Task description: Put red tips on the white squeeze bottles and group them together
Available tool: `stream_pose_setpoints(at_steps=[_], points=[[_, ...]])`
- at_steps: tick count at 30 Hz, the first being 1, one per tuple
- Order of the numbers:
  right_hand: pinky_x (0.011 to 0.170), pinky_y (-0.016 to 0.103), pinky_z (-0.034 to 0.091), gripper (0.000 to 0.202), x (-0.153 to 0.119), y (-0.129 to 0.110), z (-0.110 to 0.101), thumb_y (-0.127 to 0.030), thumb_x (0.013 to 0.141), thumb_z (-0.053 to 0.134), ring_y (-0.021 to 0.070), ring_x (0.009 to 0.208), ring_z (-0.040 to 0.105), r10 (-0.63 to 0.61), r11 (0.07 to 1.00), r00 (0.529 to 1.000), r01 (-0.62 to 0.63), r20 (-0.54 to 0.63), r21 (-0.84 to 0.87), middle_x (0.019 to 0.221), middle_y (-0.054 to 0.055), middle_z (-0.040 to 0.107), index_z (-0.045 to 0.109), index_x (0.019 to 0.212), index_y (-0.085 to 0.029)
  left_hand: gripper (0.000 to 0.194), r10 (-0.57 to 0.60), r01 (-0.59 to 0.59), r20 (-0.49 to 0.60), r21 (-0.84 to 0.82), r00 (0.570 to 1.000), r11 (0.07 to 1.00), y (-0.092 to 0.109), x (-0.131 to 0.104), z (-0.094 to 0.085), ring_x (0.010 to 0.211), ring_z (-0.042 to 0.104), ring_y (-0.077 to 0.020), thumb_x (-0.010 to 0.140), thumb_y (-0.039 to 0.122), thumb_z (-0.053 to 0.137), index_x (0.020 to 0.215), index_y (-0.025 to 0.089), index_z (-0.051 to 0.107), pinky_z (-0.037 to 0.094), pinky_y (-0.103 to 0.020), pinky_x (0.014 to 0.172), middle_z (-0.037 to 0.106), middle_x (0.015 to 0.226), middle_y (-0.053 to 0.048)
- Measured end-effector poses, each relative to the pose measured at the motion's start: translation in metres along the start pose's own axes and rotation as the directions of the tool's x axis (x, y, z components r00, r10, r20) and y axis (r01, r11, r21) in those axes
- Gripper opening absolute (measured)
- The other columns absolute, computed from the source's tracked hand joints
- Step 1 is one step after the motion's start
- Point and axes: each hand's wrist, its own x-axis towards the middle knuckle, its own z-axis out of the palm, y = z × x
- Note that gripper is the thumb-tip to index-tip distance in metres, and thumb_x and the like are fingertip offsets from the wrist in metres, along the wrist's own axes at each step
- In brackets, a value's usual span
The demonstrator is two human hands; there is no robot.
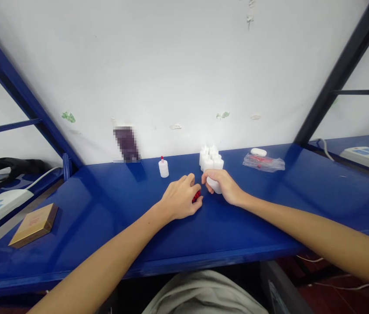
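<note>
**Right hand on bottle, left at red caps**

Right hand point(227, 184) wraps a white bottle point(215, 186), just near of the white bottle cluster point(211, 158). Left hand point(181, 197) curls over red caps point(196, 197); can't tell if gripped. Red-capped bottle point(163, 168) stands upright, far left of both hands on blue table point(112, 209).

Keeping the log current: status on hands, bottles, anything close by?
Left hand curled at red pieces. Right hand around white bottle. Grouped bottles close beyond; red-tipped bottle stands apart.

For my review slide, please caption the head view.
Left hand at small red pieces, right hand holding a white bottle, over a blue table; one red-tipped bottle stands apart.
</note>
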Motion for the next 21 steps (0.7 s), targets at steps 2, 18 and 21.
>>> stream_pose_setpoints(at_steps=[2,18,21], points=[[0.057,0.027,0.042,0.039,0.0,0.001,0.0,-0.043,0.094,0.039,0.0134,0.052,0.05,0.002,1.0,1.0,-0.002,-0.004,-0.009,0.055,-0.001,0.053,0.059,0.075,-0.016,0.019,0.009,-0.009,-0.007,-0.045,1.0,0.999,0.001,-0.001,0.002,0.076,0.054,-0.0169,0.09,0.03,0.052,0.092,0.019,0.068,0.04,-0.026,0.054,0.054,0.093,-0.006],[0.058,0.028,0.036,0.053,-0.005,0.001,0.002,-0.053,0.099,0.029,0.0145,0.057,0.049,-0.027,0.975,0.999,0.036,0.045,-0.218,0.058,0.0,0.051,0.051,0.066,-0.018,0.01,-0.237,-0.092,-0.456,-0.591,0.858,0.802,0.006,0.004,-0.007,0.049,0.05,-0.007,0.089,0.02,0.059,0.094,0.018,0.068,0.044,-0.026,0.063,0.06,0.063,0.004],[0.058,0.027,0.035,0.052,-0.006,0.0,0.0,-0.056,0.098,0.031,0.0141,0.059,0.047,-0.078,0.947,0.991,0.107,0.108,-0.304,0.062,0.0,0.051,0.053,0.07,-0.018,0.012,-0.162,-0.143,-0.435,-0.588,0.886,0.796,0.006,0.003,-0.004,0.054,0.054,-0.0089,0.089,0.018,0.057,0.095,0.017,0.067,0.045,-0.025,0.063,0.062,0.063,0.003]])
